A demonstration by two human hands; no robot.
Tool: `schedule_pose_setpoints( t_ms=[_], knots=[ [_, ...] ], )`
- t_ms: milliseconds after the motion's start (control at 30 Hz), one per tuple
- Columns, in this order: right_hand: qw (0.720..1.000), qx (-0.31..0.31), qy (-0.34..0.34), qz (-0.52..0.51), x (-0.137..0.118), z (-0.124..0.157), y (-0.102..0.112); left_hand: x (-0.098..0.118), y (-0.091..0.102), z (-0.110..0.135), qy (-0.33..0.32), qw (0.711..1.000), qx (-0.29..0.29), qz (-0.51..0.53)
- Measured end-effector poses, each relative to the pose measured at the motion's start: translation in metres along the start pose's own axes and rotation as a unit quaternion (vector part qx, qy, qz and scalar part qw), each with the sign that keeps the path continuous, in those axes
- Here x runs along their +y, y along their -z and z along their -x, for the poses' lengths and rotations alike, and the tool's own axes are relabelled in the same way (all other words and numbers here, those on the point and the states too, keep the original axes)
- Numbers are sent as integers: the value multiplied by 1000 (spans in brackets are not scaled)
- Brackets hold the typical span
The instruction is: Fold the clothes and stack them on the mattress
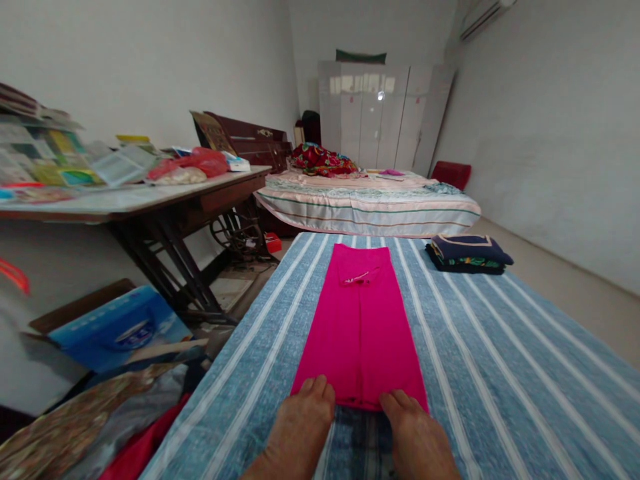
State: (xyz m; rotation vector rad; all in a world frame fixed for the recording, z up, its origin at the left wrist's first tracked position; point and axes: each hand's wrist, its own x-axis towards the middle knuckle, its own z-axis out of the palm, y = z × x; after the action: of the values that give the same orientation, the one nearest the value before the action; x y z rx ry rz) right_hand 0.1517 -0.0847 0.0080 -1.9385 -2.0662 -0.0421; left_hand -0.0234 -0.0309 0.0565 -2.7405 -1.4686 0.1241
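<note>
The pink garment lies folded into a long panel on the blue striped cover, your left hand and right hand bent-fingered at its near edge (whether either pinches the fabric cannot be told), with dark folded clothes stacked farther off, to the right.

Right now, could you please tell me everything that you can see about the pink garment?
The pink garment is bright, in soft-looking fabric. It lies flat, folded into a long strip, on the striped sheet. A line runs down its middle to the near edge; toward the far end, a folded-over part shows a small patterned trim. The left-hand grip touches its near edge at the left, the right-hand grip at the right. Its underside is hidden.
</note>
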Motion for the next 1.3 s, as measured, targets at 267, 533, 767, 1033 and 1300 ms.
schedule_pose_setpoints(
  t_ms=[267, 533, 767, 1033, 1300],
  knots=[
    [998, 33, -41, -18, 0, 0, -8, 4, -5, -8, 47, 998, -7, 42],
    [992, -99, -75, 2, -11, -16, 30, 7, 11, -12, 83, 994, -42, 52],
    [990, -120, -74, -11, -16, -15, 32, 6, 3, -10, 61, 996, -19, 58],
    [992, -89, -73, -44, -14, -18, 36, -16, -38, -14, -56, 982, 177, 21],
    [995, -78, -49, -28, -9, -18, 37, -32, -50, -22, -172, 943, 284, 22]
  ],
)
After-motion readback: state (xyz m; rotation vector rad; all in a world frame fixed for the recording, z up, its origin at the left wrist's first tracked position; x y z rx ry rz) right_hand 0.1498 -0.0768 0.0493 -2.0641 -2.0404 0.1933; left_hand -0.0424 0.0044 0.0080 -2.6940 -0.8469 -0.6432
